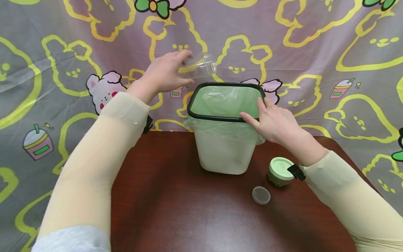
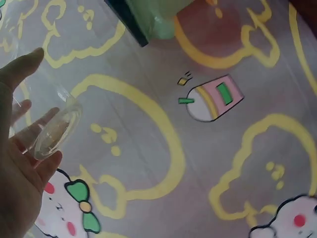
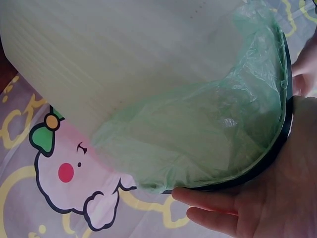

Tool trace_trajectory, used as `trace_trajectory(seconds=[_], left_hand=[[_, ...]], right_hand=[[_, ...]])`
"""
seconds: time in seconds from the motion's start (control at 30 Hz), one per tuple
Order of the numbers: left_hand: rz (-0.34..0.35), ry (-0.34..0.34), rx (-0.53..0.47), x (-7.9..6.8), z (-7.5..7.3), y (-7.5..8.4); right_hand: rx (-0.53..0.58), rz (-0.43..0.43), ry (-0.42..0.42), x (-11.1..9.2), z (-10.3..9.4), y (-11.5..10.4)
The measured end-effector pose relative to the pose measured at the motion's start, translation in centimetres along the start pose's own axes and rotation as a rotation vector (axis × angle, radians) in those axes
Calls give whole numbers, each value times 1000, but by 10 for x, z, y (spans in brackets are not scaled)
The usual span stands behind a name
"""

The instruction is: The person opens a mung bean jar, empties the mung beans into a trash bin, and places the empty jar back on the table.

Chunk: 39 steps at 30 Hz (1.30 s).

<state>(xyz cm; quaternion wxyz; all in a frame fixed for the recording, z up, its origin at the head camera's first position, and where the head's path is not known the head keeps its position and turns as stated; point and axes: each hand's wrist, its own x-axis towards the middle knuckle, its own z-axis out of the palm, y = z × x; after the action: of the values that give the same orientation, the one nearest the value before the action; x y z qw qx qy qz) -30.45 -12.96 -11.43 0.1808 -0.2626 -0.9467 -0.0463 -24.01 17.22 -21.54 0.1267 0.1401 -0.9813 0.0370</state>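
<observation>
Lying nearest on the reddish-brown tabletop is a clear round lid; just beyond stands a green-lidded jar, dark speckled contents showing through its wall. Farther off, a white wastebasket holds a translucent green bin liner folded over its black rim; its bottom is hidden. The right hand rests on that rim, fingers straight. Above the wastebasket's left side, the left hand curls round a clear plastic jar, tipped nearly sideways. Behind hangs a cartoon-printed curtain.
</observation>
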Motion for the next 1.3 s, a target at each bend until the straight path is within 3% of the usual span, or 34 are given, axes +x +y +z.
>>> trace_trajectory(seconds=[0.33,0.47,0.63,0.8,1.07,1.3], left_hand=[[-143,237,-489,-51,29,-20],[-214,303,-644,-75,44,-31],[-269,303,-759,-101,66,-45],[-297,296,-813,-121,82,-49],[-272,314,-903,-143,99,-39],[-321,272,-1000,-161,113,-29]], right_hand=[[-3,-5,-15,0,1,-1],[-5,-8,-4,0,1,0],[-3,-1,-16,-1,0,0],[-4,0,-17,-1,0,-1],[0,-2,-22,0,1,-2],[-1,-1,-6,-2,1,-2]])
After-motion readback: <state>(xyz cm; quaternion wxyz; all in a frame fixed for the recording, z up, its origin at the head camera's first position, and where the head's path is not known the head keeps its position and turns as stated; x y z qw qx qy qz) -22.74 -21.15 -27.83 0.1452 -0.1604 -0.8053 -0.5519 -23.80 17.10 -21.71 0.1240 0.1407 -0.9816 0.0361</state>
